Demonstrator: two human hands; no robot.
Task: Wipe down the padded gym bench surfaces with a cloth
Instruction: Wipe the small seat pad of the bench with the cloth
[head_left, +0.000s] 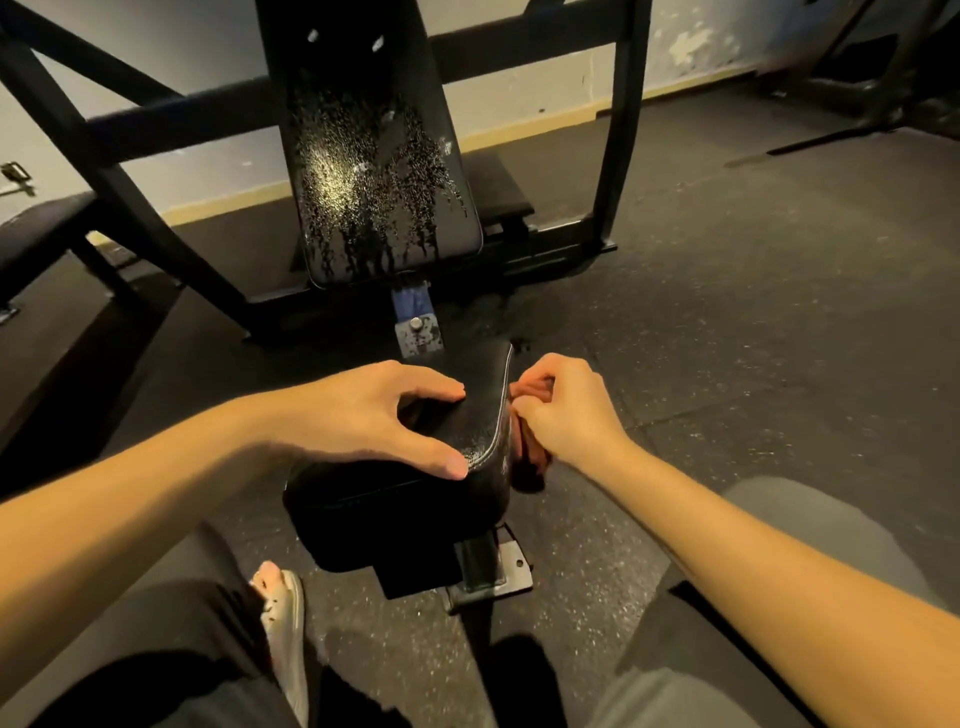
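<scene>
The seat pad (395, 514) of the bench is seen low in the middle of the view, black and glossy, with a pale seam along its right edge. The left hand (363, 415) is rested on top of it, spread wide and arched, with the fingertips and the thumb tip touching the upholstery and nothing held. The right hand (566, 410) is curled around a reddish-brown cloth (530, 465), which is pressed against the right side wall of the seat pad, just below the seam. Much of the cloth is hidden behind the fingers and the pad's edge.

Beyond the seat, the inclined backrest pad (374, 171) is covered in droplets and runs of liquid that catch the light. Between the two pads a blue post with a bolted grey bracket (415, 327) is exposed and spotted with drops. The backrest is flanked by the black steel frame (124, 187), whose uprights and diagonal braces stand close on both sides.

Under the seat's near end a metal foot plate (511, 569) is fixed to the speckled rubber floor (727, 322). A foot in a pale sandal (283, 613) is placed beside it on the left, and the person's knees are seen at either side. Another padded bench (36, 228) is partly visible at the far left, and more dark equipment (857, 67) at the upper right, against a scuffed wall (519, 93).
</scene>
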